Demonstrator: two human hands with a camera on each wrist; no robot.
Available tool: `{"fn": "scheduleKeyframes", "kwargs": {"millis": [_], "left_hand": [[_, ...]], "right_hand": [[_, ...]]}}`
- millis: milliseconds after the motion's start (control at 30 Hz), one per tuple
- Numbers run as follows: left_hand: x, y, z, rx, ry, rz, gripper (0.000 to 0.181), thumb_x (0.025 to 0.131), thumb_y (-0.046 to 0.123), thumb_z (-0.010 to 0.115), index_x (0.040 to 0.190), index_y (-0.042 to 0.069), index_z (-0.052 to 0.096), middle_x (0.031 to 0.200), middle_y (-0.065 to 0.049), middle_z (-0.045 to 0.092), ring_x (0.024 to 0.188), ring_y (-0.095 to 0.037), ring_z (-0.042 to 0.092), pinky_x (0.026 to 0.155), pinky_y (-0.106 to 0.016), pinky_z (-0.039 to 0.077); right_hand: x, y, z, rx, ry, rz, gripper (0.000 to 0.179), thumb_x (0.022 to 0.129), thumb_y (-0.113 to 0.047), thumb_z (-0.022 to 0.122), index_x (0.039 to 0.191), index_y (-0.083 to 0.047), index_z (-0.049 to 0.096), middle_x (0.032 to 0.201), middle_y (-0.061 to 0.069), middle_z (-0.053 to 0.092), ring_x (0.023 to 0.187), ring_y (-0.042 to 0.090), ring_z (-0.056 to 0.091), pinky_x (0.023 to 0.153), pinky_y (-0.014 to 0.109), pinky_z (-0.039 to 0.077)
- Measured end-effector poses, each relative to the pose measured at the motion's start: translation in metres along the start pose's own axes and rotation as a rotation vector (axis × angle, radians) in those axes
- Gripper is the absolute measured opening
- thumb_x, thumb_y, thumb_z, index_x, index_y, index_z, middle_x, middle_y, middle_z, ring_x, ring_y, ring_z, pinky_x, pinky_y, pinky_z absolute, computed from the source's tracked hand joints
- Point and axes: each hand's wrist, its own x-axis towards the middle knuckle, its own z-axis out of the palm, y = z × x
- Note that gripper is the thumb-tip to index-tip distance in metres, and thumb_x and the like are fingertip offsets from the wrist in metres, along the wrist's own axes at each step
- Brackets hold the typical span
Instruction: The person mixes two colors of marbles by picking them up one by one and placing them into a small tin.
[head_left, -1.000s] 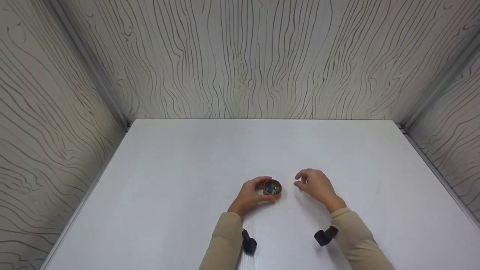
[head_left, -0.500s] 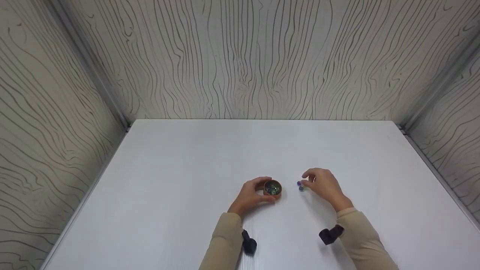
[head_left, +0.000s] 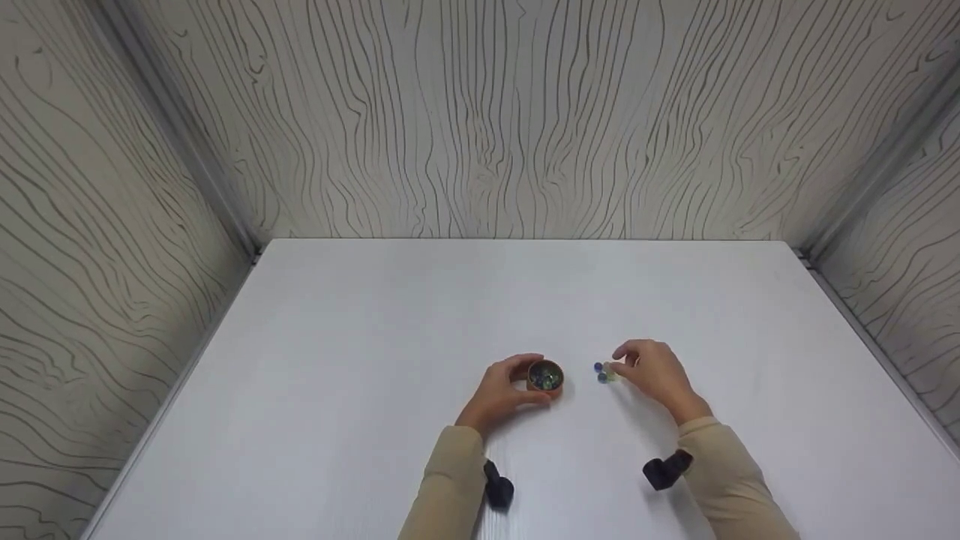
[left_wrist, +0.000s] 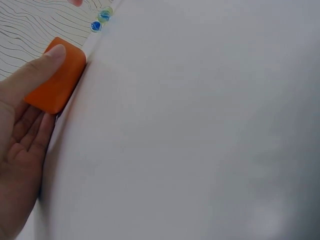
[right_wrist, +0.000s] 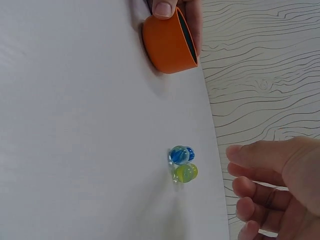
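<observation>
My left hand (head_left: 498,388) grips a small orange cup (right_wrist: 169,47), thumb on one side and fingers round the other. The cup stands upright on the white table, and shiny dark marbles (head_left: 545,376) show through its mouth in the head view. To the right of the cup lies a tight cluster of glass marbles, blue ones (right_wrist: 180,155) beside yellow-green ones (right_wrist: 183,173). Just right of that cluster is my right hand (head_left: 655,373), fingers loosely bent and nothing between them. In the left wrist view the orange cup wall (left_wrist: 70,75) hides the cup's contents.
The white table (head_left: 360,337) reaches back to a wood-grain patterned wall (head_left: 480,120), with similar panels at both sides. A black wrist camera (head_left: 499,486) hangs by the left sleeve, and another black camera (head_left: 666,471) by the right one.
My right hand has drawn back to the right, away from the cup. The glass marbles, out of sight a second ago, now show on the table. The left hand and cup stay put.
</observation>
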Motion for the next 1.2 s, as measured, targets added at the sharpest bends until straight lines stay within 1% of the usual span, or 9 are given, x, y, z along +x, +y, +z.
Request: {"fn": "scheduleKeyframes", "kwargs": {"millis": [133, 467, 667, 833, 933, 1033, 1133, 1200], "left_hand": [[-0.001, 0.001, 0.000, -0.025, 0.001, -0.023, 0.065, 0.073, 0.012, 0.083, 0.133, 0.011, 0.056, 0.130, -0.009, 0.064, 0.120, -0.025, 0.062, 0.109, -0.039, 0.045], [0.001, 0.000, -0.001, -0.005, -0.008, -0.011, 0.067, 0.073, 0.015, 0.083, 0.133, 0.009, 0.056, 0.130, -0.010, 0.064, 0.120, -0.025, 0.062, 0.109, -0.037, 0.046], [0.002, -0.002, -0.001, -0.004, -0.010, -0.005, 0.066, 0.073, 0.015, 0.083, 0.133, 0.009, 0.056, 0.130, -0.010, 0.064, 0.120, -0.025, 0.062, 0.108, -0.036, 0.047], [0.002, -0.003, 0.000, -0.001, -0.006, -0.008, 0.066, 0.073, 0.016, 0.083, 0.132, 0.010, 0.056, 0.129, -0.009, 0.064, 0.120, -0.024, 0.062, 0.107, -0.036, 0.047], [0.002, -0.003, 0.000, -0.002, -0.004, -0.013, 0.066, 0.072, 0.015, 0.084, 0.132, 0.010, 0.057, 0.129, -0.009, 0.064, 0.120, -0.024, 0.062, 0.108, -0.036, 0.047], [0.002, -0.003, 0.000, 0.000, -0.007, -0.015, 0.067, 0.072, 0.015, 0.083, 0.133, 0.011, 0.056, 0.129, -0.008, 0.064, 0.120, -0.023, 0.062, 0.108, -0.036, 0.047], [0.002, -0.003, 0.000, 0.006, -0.011, -0.017, 0.067, 0.072, 0.015, 0.083, 0.134, 0.011, 0.056, 0.130, -0.008, 0.064, 0.119, -0.022, 0.062, 0.107, -0.034, 0.047], [0.002, -0.002, 0.000, 0.007, -0.013, -0.014, 0.067, 0.073, 0.015, 0.083, 0.134, 0.010, 0.055, 0.130, -0.009, 0.064, 0.120, -0.023, 0.062, 0.107, -0.034, 0.047]], "right_hand": [[-0.001, 0.002, 0.001, 0.001, -0.006, 0.006, 0.017, 0.085, -0.011, 0.069, 0.096, 0.000, 0.072, 0.076, 0.009, 0.062, 0.069, 0.015, 0.048, 0.059, 0.022, 0.037], [-0.001, 0.007, 0.005, -0.008, -0.044, 0.048, 0.019, 0.086, -0.014, 0.069, 0.097, 0.002, 0.072, 0.080, 0.010, 0.062, 0.074, 0.017, 0.051, 0.063, 0.025, 0.038], [0.000, 0.011, 0.009, -0.007, -0.068, 0.089, 0.019, 0.086, -0.013, 0.067, 0.099, 0.001, 0.071, 0.086, 0.012, 0.063, 0.078, 0.019, 0.053, 0.066, 0.027, 0.041], [0.000, 0.012, 0.011, -0.001, -0.085, 0.102, 0.021, 0.087, -0.013, 0.066, 0.100, 0.002, 0.071, 0.089, 0.014, 0.065, 0.079, 0.019, 0.055, 0.066, 0.029, 0.044], [0.000, 0.013, 0.012, 0.004, -0.091, 0.105, 0.021, 0.087, -0.013, 0.066, 0.100, 0.003, 0.071, 0.091, 0.015, 0.067, 0.081, 0.021, 0.057, 0.069, 0.033, 0.048], [0.000, 0.014, 0.014, 0.001, -0.090, 0.102, 0.021, 0.087, -0.014, 0.066, 0.099, 0.002, 0.072, 0.095, 0.016, 0.068, 0.086, 0.024, 0.061, 0.077, 0.040, 0.052], [0.000, 0.014, 0.014, -0.005, -0.088, 0.092, 0.020, 0.087, -0.014, 0.066, 0.098, 0.001, 0.072, 0.098, 0.018, 0.069, 0.090, 0.027, 0.062, 0.082, 0.045, 0.052], [0.000, 0.014, 0.015, -0.004, -0.087, 0.094, 0.020, 0.087, -0.014, 0.066, 0.098, 0.001, 0.072, 0.097, 0.018, 0.069, 0.090, 0.027, 0.063, 0.083, 0.045, 0.052]]}}
